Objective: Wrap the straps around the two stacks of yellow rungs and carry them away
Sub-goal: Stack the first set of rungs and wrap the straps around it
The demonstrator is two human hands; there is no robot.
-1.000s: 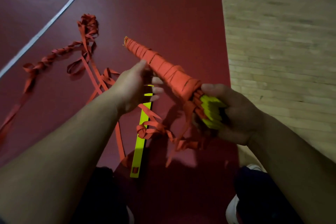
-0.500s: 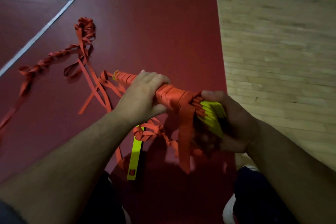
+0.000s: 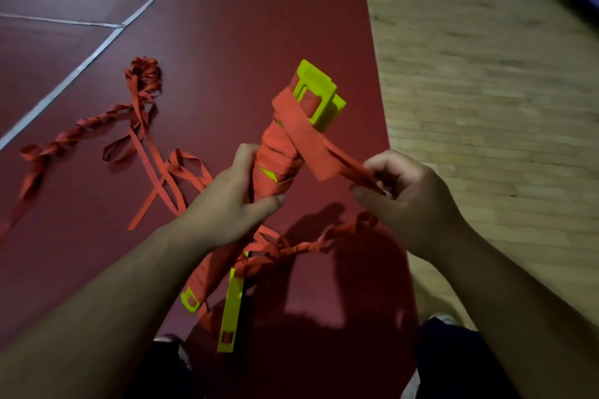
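Note:
My left hand (image 3: 233, 201) grips the middle of a stack of yellow rungs (image 3: 319, 92) that is bound in red strap over most of its length. The stack points up and away, its yellow end bare at the top. My right hand (image 3: 405, 194) pinches the red strap (image 3: 321, 152) that runs down from the stack's top, held taut to the right. A twisted length of strap (image 3: 291, 251) hangs below my hands. One single yellow rung (image 3: 231, 311) lies on the floor under my left forearm.
Loose red strap (image 3: 142, 113) trails in loops over the dark red floor (image 3: 243, 26) to the left. White court lines (image 3: 81, 65) cross the far left. Pale wooden flooring (image 3: 486, 107) begins at the right. My shoes (image 3: 444, 321) show at the bottom.
The stack has swung round from lying sideways to pointing up and away. My right hand has let go of the yellow end and now pinches the strap.

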